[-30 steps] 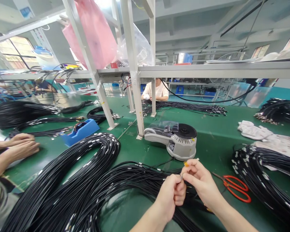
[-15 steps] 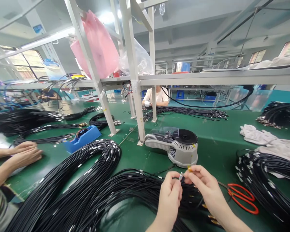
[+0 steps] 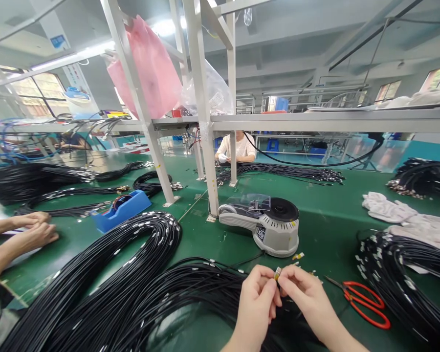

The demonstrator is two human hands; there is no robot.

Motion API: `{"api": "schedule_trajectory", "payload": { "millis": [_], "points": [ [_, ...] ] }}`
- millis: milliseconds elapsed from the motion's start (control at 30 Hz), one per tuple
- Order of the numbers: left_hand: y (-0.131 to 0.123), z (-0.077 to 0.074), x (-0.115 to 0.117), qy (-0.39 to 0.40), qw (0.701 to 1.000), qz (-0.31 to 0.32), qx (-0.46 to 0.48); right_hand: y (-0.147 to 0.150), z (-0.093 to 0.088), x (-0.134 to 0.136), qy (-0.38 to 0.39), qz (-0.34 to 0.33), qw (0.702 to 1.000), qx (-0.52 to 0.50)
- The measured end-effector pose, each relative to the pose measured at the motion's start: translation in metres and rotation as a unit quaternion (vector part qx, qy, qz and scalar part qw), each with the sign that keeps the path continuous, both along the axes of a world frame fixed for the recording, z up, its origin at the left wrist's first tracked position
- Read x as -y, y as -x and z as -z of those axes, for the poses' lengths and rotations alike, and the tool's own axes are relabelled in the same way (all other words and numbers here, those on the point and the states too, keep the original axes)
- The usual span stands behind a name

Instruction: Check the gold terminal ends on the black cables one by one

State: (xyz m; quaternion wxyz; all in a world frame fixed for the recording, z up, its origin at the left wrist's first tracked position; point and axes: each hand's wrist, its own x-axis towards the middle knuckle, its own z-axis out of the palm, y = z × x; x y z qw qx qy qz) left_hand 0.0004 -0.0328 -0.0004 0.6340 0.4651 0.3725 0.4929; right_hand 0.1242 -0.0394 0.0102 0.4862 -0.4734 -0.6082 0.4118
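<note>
In front of me, my left hand pinches the end of a black cable between thumb and fingers. A small silver connector shows above the fingertips, with a bit of yellow tape just below it. Against that yellow tape my right hand closes its thumb and forefinger; the fingers hide part of the cable end. Under and left of my hands spreads a bundle of black cables. A grey round tape dispenser stands just beyond them. Another yellow-and-white piece lies behind my right hand.
Red-handled scissors lie to the right, near a coiled cable bundle and white gloves. A blue tape holder stands left, beside a co-worker's hands. Shelf posts rise from the green table.
My right hand has moved slightly down, its fingers now against the cable end. Yellow tape now shows just below the connector, where only silver showed before. The scissors are more exposed.
</note>
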Motion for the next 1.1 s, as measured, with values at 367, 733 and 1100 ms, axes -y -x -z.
{"api": "schedule_trajectory", "payload": {
  "millis": [367,733,1100],
  "points": [
    [0.000,0.001,0.001,-0.004,1.000,0.013,-0.027,-0.004,0.009,-0.003,0.016,-0.013,1.000,-0.022],
    [0.001,-0.001,0.003,-0.015,1.000,0.012,-0.017,-0.003,0.006,-0.002,0.001,-0.007,1.000,-0.005],
    [0.003,-0.003,0.005,0.027,0.989,-0.099,0.108,0.001,0.021,-0.018,0.100,-0.039,0.993,-0.051]
  ]
}}
